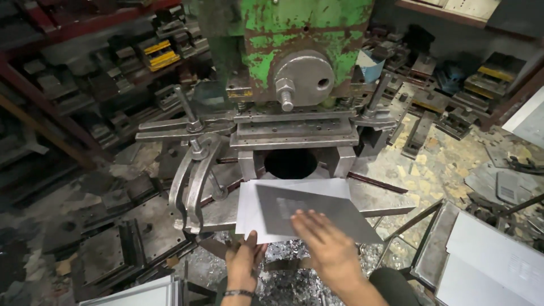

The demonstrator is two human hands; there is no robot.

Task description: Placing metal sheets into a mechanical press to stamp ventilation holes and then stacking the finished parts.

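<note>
Green, chipped paint covers the press that fills the top of our view, with a round grey hub and bolt on its front. Below it sits a bare steel bed, worn and oily, with a round dark die opening in the block at its middle. We are in a cluttered workshop: dark metal dies and blocks crowd the shelves on the left and lie over the stained floor on the right.

Curved steel clamp arms hang off the left side of the bed, close to the sheets' left edge, and metal scrap lies heaped under the bed's front edge, between our arms. A stack of pale sheets rests on a stand at the lower right, and another pale stack shows at the lower left.

A grey metal sheet lies flat on the bed just in front of the die opening, on top of a lighter sheet. Its long axis runs left to right, skewed so the right corner points toward us.

Our left hand pinches the near edge of the sheets, fingers closed on them. Our right hand lies flat on the grey sheet with fingers spread, pressing rather than gripping.
</note>
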